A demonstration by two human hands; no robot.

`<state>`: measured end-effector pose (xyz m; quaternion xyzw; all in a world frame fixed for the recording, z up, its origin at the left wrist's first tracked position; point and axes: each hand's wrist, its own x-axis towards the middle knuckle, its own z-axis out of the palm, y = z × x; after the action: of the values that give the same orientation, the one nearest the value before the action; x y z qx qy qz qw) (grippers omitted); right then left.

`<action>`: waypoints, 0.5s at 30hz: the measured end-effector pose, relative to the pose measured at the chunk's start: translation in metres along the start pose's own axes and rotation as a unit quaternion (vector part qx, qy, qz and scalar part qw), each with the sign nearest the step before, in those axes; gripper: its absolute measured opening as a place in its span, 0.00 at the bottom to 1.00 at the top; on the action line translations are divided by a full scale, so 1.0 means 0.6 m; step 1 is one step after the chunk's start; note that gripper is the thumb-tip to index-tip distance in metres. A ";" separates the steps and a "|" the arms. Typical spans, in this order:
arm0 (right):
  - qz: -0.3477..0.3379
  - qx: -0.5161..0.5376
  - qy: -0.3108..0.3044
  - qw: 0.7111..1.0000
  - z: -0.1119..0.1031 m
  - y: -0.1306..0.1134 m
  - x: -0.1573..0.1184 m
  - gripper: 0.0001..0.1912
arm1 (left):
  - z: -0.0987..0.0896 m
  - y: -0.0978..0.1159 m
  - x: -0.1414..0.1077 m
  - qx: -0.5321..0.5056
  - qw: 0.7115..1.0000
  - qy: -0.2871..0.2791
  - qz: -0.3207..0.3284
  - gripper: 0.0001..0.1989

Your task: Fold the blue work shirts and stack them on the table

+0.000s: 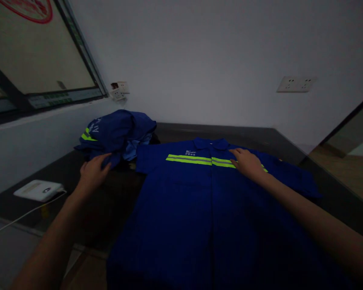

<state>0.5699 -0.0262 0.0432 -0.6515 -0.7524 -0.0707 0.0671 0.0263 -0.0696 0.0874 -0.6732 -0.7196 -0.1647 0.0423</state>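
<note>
A blue short-sleeved shirt (pixel 181 193) with a collar and a yellow-green reflective stripe lies spread out, front up, on the dark tabletop (pixel 251 135). My right hand (pixel 246 163) is over the chest of the shirt, near the stripe and below the collar, its fingers apart and holding nothing visible. To the left, my left hand (pixel 95 171) has its fingers apart, just in front of a heap of blue clothes (pixel 117 129). Whether it touches the heap is unclear. The lower part of the shirt is very dark.
A white box-like device (pixel 39 190) with a white cable (pixel 27 213) lies on the left of the table. Behind stands a pale wall with sockets (pixel 295 84) on the right and more sockets (pixel 118 92) near the window (pixel 42 52).
</note>
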 end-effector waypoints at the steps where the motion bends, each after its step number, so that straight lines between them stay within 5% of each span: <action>1: -0.020 0.041 -0.003 0.999 -0.015 -0.045 0.016 0.24 | -0.019 0.003 -0.033 -0.058 0.998 -0.006 0.001 0.23; 5: -0.119 0.162 -0.038 0.979 -0.046 -0.236 0.068 0.22 | -0.051 0.032 -0.188 -0.254 0.959 -0.121 -0.032 0.25; 9: -0.184 0.234 -0.107 0.949 -0.035 -0.416 0.087 0.23 | -0.036 0.059 -0.328 -0.303 0.922 -0.228 -0.073 0.23; 15: -0.208 0.179 -0.077 0.958 0.020 -0.608 0.084 0.34 | -0.004 0.050 -0.446 -0.253 0.932 -0.169 -0.195 0.21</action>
<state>0.2013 -0.0264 0.0344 -0.4612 -0.8746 0.1031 0.1080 0.0796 -0.3247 0.0195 -0.5259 -0.7679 -0.2297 -0.2845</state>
